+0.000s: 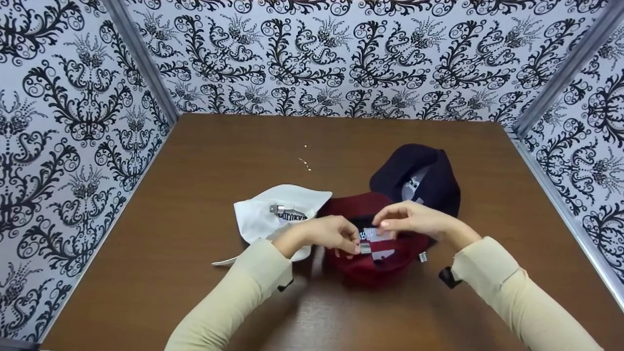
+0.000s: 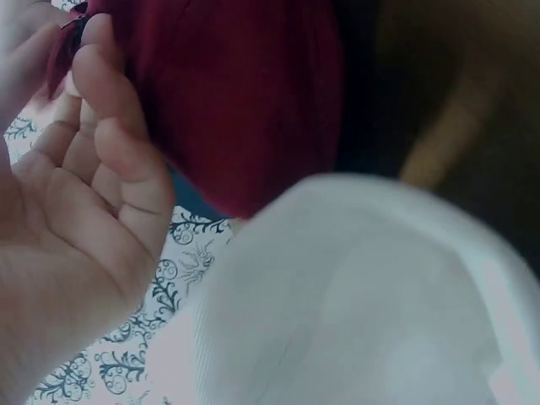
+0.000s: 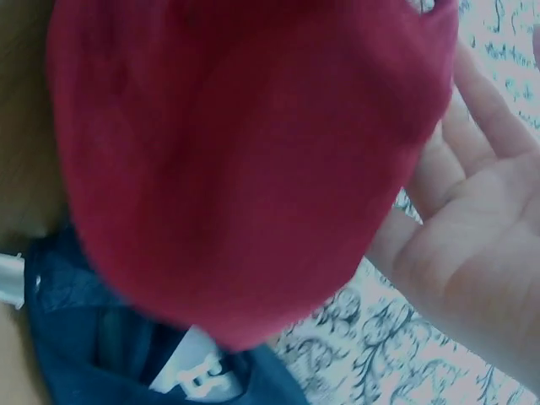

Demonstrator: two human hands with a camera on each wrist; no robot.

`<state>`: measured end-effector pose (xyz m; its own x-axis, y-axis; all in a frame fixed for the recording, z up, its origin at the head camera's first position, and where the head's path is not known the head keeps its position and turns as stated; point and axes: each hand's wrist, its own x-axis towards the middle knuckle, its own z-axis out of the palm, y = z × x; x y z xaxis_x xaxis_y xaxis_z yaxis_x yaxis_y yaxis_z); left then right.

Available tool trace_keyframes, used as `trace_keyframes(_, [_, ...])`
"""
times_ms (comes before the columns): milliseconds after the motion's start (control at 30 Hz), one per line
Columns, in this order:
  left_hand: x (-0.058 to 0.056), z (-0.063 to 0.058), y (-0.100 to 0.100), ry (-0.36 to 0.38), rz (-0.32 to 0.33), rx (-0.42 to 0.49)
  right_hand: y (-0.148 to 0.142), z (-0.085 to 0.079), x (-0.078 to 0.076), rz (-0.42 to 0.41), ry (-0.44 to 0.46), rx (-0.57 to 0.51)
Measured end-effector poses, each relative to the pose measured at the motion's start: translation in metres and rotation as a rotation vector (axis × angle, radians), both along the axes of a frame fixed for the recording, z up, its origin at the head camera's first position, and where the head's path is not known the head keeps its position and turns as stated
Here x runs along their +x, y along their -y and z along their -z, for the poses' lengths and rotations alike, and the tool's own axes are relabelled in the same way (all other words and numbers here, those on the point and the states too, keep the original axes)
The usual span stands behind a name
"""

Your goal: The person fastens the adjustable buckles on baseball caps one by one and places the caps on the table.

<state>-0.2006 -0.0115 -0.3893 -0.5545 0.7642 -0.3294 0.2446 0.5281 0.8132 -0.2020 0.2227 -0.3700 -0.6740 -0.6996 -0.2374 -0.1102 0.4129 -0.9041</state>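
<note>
A dark red cap is turned with its inside up, showing pale labels within. My left hand pinches the cap's edge beside a small metal buckle. On the far right side of its opening, my right hand has fingers loosely bent by the labels. In the right wrist view, the right hand shows extended fingers that go behind the red cap. Left of it lies a white cap with dark lettering inside and a metal buckle on its strap.
A dark navy cap lies behind and right of the red one, a white print showing inside it. Another metal buckle shows beside the red cap. The brown table is enclosed by black-and-white patterned walls.
</note>
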Motion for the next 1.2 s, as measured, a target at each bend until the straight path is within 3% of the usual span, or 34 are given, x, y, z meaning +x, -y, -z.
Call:
trace_keyframes(133, [-0.002, 0.004, -0.005, 0.029, -0.044, 0.074, 0.014, -0.001, 0.008, -0.055, -0.206, 0.041])
trace_keyframes(300, [-0.003, 0.004, -0.007, 0.042, -0.104, 0.112, 0.031, -0.003, 0.020, -0.087, -0.508, 0.260])
trace_keyframes(500, [-0.002, 0.004, -0.008, 0.064, -0.118, 0.121, 0.042, 0.000, 0.026, -0.087, -0.668, 0.452])
trace_keyframes(600, [-0.003, 0.005, -0.007, 0.065, -0.123, 0.121, 0.043, 0.002, 0.026, -0.095, -0.660, 0.482])
trace_keyframes(867, [-0.006, 0.005, -0.001, 0.023, -0.109, 0.099, 0.034, 0.004, 0.020, -0.096, -0.461, 0.395])
trace_keyframes(1200, [-0.007, 0.003, -0.003, -0.085, -0.090, 0.051, 0.027, 0.002, 0.015, -0.129, -0.338, 0.337])
